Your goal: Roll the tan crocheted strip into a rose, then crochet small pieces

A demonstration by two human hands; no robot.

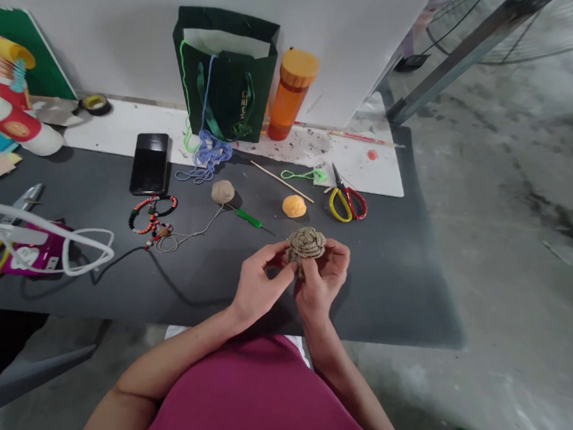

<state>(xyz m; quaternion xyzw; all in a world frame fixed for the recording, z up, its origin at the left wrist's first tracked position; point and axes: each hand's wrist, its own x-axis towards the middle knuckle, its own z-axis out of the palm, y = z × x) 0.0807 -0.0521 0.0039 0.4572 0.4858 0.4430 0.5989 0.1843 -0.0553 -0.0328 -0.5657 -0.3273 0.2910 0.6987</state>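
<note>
A beige crocheted flower (307, 242) with layered, curled petals is held between both hands, above the dark tabletop. My left hand (260, 285) pinches its lower left side with thumb and fingers. My right hand (321, 282) grips it from below and from the right, the thumb pressed against its underside. Just beyond the hands lie a green-handled crochet hook (249, 218) and a ball of beige yarn (223, 192), its strand running left. An orange ball of yarn (294, 206) rests behind the flower. Scissors (347, 199) with one yellow and one red handle lie to the right.
Along the back stand a dark green paper bag (227, 79) and an orange bottle (292, 94). Blue yarn (208, 156) lies in front of the bag. Farther left are a black phone (149, 164), beaded bracelets (152, 215) and a white cable (88, 246). A thin stick (282, 182) lies centrally.
</note>
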